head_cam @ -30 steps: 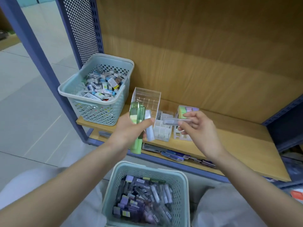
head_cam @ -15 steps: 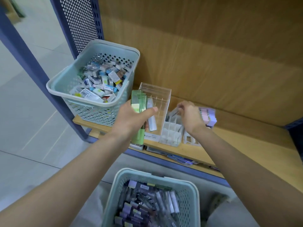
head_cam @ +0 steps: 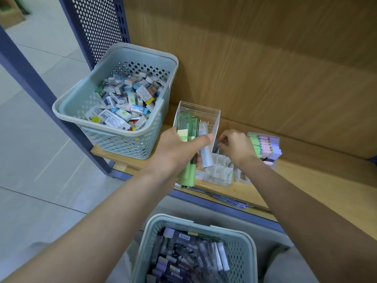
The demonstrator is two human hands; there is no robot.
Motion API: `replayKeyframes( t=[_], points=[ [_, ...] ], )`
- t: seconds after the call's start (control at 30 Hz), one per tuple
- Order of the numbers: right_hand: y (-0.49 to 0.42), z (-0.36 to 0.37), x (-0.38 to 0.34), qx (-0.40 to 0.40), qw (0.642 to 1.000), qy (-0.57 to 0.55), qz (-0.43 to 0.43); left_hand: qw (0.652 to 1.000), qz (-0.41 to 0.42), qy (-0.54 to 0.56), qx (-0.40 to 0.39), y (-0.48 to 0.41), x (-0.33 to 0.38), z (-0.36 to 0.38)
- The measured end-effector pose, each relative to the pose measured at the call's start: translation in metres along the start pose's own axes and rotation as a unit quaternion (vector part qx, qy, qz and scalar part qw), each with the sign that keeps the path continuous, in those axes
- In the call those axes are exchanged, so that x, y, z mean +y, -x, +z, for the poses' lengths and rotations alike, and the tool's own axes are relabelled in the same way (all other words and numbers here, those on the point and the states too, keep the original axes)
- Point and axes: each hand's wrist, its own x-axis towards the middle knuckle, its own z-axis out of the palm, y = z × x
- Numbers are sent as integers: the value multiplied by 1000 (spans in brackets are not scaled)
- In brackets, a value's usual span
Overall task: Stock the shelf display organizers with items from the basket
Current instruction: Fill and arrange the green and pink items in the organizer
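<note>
Since a second ago, right hand [head_cam: 236, 148] has dropped from mid-air to the divided organizer [head_cam: 219, 172] on the shelf [head_cam: 306, 180], fingers pinching a thin case [head_cam: 215, 147] over a cell. Left hand [head_cam: 177, 152] grips green cases [head_cam: 186, 127] and a pale case [head_cam: 206, 156]. Shelf basket [head_cam: 122, 144] holds small boxes [head_cam: 126, 103]; lower basket [head_cam: 169, 218] holds purple cases [head_cam: 183, 260].
</note>
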Motion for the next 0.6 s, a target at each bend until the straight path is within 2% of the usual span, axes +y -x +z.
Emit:
replayKeyframes(
  t=[0.2,0.27,0.3,0.37,0.4,0.47,0.5,0.53,0.6],
  points=[
    [5,-1,-3,-6,996,89,-17,1000,-20,-5,-6,0,-4,-1],
    [10,-8,-9,1,997,70,-22,1000,-26,-6,-5,0,-4,-1],
    [15,-14,-14,22,999,27,-23,1000,-27,-5,-6,-1,-4,-1],
    [28,-29,-29,66,989,-129,-22,1000,-24,1,-7,-1,-5,0],
    [38,-39,-39,66,971,-231,-11,1000,-22,2,-7,-1,-6,1],
    [62,-59,-57,1,913,-407,16,1000,-17,-2,-7,-2,-8,2],
    [73,-67,-64,-45,891,-452,27,1000,-10,-13,-9,-2,-9,3],
    [83,-73,-69,-79,883,-463,28,999,2,-33,-15,-2,-11,4],
    [93,-81,-70,-106,889,-445,18,995,25,-85,-40,0,-13,8]
  ],
)
